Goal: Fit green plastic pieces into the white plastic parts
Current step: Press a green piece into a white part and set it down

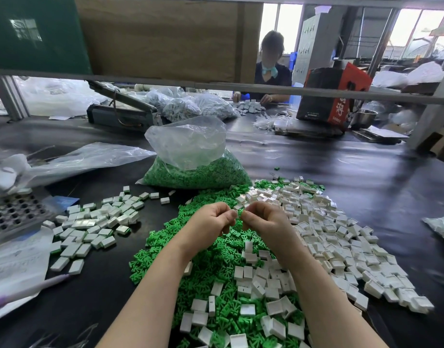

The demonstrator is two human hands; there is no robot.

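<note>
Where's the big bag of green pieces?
The clear plastic bag of green pieces sits mid-table in the head view, just beyond the loose green pile and both hands.

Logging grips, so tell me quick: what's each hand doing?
Left hand: pinching a small white part.
Right hand: pinching the same part.

Far across the dark table [341, 172] we see another person [271, 71] sitting; near them stands a red and black box [334, 94] and a metal bowl [365, 116]; on our left lies a pen [32, 287] on paper [15, 267].
</note>
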